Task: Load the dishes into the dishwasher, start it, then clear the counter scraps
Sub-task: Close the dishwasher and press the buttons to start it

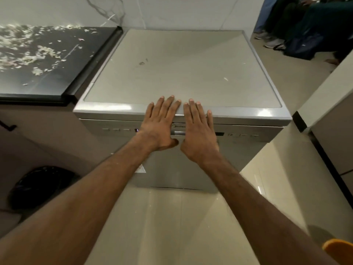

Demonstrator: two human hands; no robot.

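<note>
A silver dishwasher (183,69) stands in front of me with its door closed. My left hand (159,124) and my right hand (198,131) lie flat side by side over its top front edge, fingers spread, covering the middle of the control panel (118,130) and the handle (178,133). Neither hand holds anything. To the left, the black counter (80,60) is strewn with pale scraps (28,52). No dishes are in sight.
A black bin bag (42,186) sits on the floor at the lower left. A pale cabinet (328,115) stands to the right. Seated people's legs, shoes and a dark bag (303,46) fill the far right corner. An orange object (338,251) shows at the bottom right.
</note>
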